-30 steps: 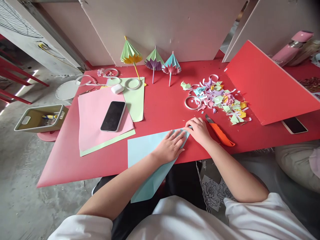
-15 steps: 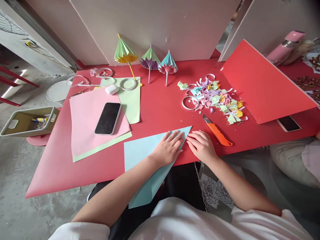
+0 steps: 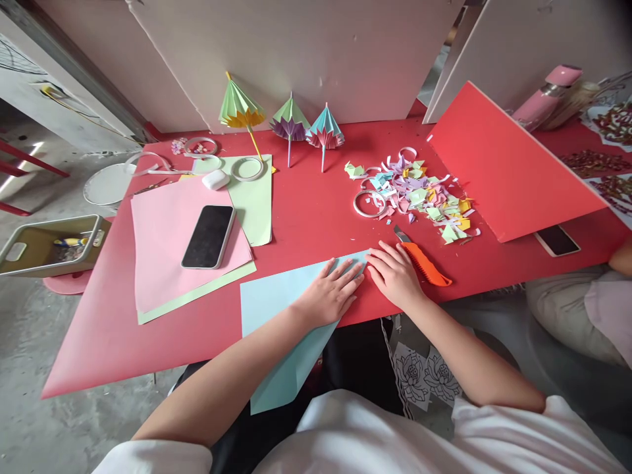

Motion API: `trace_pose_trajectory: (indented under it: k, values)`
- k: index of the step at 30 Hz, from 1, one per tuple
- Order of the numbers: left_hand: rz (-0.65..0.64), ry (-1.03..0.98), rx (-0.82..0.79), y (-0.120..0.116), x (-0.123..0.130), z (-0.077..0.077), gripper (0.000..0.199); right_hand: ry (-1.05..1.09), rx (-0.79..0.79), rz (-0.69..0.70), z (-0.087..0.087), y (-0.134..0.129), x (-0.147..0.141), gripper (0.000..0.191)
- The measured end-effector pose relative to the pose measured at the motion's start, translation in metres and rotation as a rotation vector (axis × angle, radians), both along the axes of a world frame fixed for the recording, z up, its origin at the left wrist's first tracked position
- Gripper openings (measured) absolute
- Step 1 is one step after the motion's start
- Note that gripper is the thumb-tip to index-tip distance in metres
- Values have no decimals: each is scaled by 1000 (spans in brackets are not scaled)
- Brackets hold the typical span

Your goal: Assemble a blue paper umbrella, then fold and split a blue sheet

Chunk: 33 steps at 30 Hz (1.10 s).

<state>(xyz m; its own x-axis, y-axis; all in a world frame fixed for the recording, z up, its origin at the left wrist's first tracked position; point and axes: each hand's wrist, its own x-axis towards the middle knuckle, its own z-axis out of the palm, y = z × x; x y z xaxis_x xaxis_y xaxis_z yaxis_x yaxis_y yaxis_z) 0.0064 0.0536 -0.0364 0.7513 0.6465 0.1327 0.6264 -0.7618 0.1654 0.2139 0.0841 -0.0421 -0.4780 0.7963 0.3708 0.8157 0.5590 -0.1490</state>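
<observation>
The red table point(image 3: 89, 342) carried nearly everything, with the board point(image 3: 503, 171) tilted up towards its right end. The blue sheet point(image 3: 266, 299) lay at the near edge, its lower part jutting past the table; whether it was doubled could not be told. That overhang looked the weak spot: a bump from the left forearm point(image 3: 237, 365), which crossed over it, could have dragged the paper askew or creased it. The pink sheet point(image 3: 162, 250) lay apart, to the left. The left hand point(image 3: 328, 294) was flat on the blue sheet, fingers spread and grasping nothing. The right hand point(image 3: 397, 276) was palm down, fingers loosely bent at the pointed corner; whether they pinched it could not be told. Uneven pressure there might have let that corner slip. Three umbrellas point(image 3: 289, 126) stood at the back, and the phone point(image 3: 208, 237) rested on the pink sheet. The knife point(image 3: 427, 264) lay just beside the right hand, blade out, so a careless sweep could have cut a finger. Smallest were the scraps point(image 3: 419, 187), heaped farther back; any straying under the paper might have left a bump
</observation>
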Motion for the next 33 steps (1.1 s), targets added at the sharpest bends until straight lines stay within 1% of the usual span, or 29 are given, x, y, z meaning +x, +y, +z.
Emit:
trace_pose_trajectory:
  k: [3, 8, 10, 12, 14, 16, 18, 22, 28, 33]
  values:
    - [-29, -12, 4, 2, 0, -2, 46, -32, -14, -28, 0, -2, -1, 26]
    - [-26, -9, -15, 3, 0, -1, 50, -43, -28, -68, 0, -2, -1, 32]
    - [-22, 1, -18, 4, 0, -1, 51, -21, -6, -67, 0, -3, 0, 33]
    - [-21, 9, -14, 4, 0, -1, 52, 20, 37, -38, 0, -4, 1, 30]
    - [-22, 16, -11, 4, 0, -2, 51, 59, 70, 43, -2, -5, 3, 24]
    - [-23, 19, -9, 4, 0, -2, 51, 85, 71, 133, -4, -6, 3, 22]
    - [-24, 17, -5, 4, 0, -3, 50, 97, 59, 176, -6, -6, 3, 22]
    - [-25, 7, 5, 3, 0, -4, 49, 59, 42, 188, -6, -5, 3, 23]
    - [-23, 12, 13, 2, 0, -2, 44, -29, -36, 170, 0, -5, 5, 24]
    - [-37, 43, 1, -4, -3, 2, 41, -39, -29, 160, 0, -5, 4, 21]
